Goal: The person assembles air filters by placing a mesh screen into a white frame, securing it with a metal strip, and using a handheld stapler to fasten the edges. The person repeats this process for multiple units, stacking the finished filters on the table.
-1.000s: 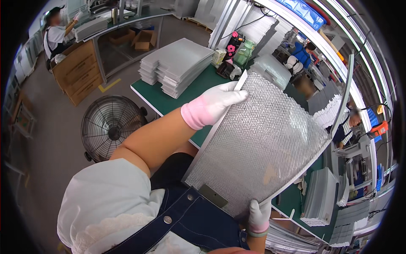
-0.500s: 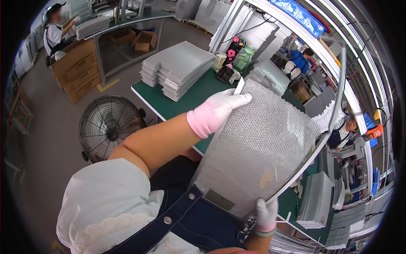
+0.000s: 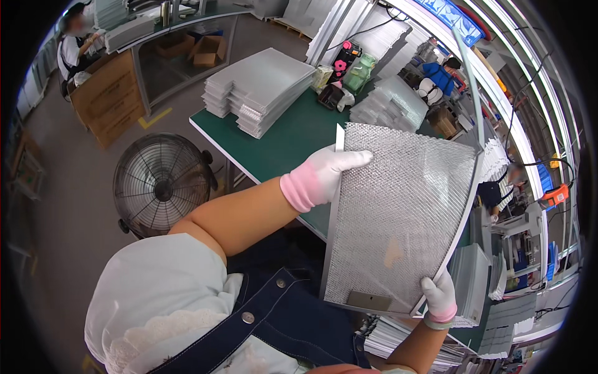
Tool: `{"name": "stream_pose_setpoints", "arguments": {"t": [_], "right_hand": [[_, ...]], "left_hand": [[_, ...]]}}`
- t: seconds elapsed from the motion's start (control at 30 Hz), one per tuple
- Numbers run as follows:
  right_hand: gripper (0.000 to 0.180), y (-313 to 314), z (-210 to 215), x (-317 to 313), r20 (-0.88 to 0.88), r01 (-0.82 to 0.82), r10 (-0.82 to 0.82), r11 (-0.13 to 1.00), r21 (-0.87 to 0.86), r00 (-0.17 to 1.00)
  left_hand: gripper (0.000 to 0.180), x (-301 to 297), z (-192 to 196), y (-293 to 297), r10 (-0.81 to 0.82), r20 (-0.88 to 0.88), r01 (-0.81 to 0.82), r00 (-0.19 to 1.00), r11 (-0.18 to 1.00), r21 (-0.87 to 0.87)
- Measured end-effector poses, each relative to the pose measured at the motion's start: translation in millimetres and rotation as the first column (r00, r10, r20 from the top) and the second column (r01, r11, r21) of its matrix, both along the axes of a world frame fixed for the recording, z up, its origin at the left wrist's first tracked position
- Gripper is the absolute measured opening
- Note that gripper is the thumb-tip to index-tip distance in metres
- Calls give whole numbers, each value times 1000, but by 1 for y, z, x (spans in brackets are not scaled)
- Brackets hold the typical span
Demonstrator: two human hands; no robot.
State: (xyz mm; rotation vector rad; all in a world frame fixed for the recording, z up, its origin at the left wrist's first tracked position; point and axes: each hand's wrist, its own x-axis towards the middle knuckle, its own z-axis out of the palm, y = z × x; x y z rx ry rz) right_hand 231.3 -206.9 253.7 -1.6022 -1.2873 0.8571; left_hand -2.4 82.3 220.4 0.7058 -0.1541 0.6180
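A silver mesh filter panel (image 3: 398, 206) is held up in front of me, tilted, with metal strip edging along its left and right sides. A small flat metal plate (image 3: 369, 302) sits at its lower edge. My left hand (image 3: 336, 167), in a white glove with a pink cuff, is closed around the left edging, thumb on the mesh. Gloved alike, my right hand (image 3: 440, 294) grips the lower right corner, its fingers partly hidden behind the panel. From the right edge a long thin metal strip (image 3: 478, 100) sticks up past the panel's top corner.
Stacked mesh panels (image 3: 258, 87) lie on the green table (image 3: 286, 140), with more panels (image 3: 392, 103) farther right. A green bottle (image 3: 359, 73) stands between them. A floor fan (image 3: 163, 187) is at left. More stacked panels (image 3: 470, 280) stand beyond my right hand. Co-workers sit in the background.
The panel has swung more upright and shifted right, its lower end lifting away from my lap. My right hand has moved up and right with it; the long strip has tilted left.
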Motion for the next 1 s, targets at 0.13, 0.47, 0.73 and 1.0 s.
{"name": "stream_pose_setpoints", "arguments": {"t": [0.13, 0.47, 0.73, 1.0], "right_hand": [[66, -7, 9, 9, 32, 33, -32, 999, -36, 999], [39, 0, 17, 25, 93, -53, 127, 825, -562, 987], [37, 45, 34, -3, 300, -158, 438, 747, -645, 848], [25, 38, 55, -41, 644, 50, 306, 880, -473, 701]], "left_hand": [[38, 6, -18, -22, 203, -3, -203, 979, 979, -16], [54, -77, -123, -72, 64, -870, 545, 489, 757, 361], [25, -1, 48, -48, 259, 413, -272, 873, -444, 854], [36, 85, 76, -78, 324, -534, 623, 781, -479, 619]]}}
